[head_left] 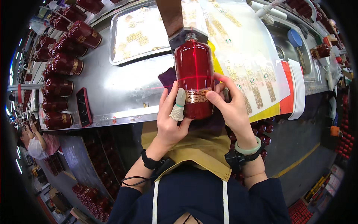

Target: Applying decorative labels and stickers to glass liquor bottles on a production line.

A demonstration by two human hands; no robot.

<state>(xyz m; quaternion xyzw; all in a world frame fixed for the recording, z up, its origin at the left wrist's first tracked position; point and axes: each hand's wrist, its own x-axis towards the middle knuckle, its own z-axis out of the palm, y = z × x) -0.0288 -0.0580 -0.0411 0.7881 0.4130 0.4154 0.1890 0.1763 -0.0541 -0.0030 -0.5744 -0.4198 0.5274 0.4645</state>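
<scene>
A dark red glass bottle [194,65] lies in front of me, its neck pointing away against a dark angled holder [188,33]. Red laser lines cross on its body, and a gold patterned band [197,96] runs around its lower part. My left hand [170,115] is closed on the bottle's left side, a grey finger cot [180,98] on one finger. At the right side my right hand [233,106] grips it, thumb pressed on the end of the gold band. Under the bottle shows a dark purple cloth [166,78].
Several red bottles [59,87] line the left of the metal table [128,87]. A phone [84,107] lies near its edge. Behind is a tray [115,41] with gold decals; sheets of gold decals [238,56] lie right. Further right is a sink [283,41] with a blue bowl [294,38].
</scene>
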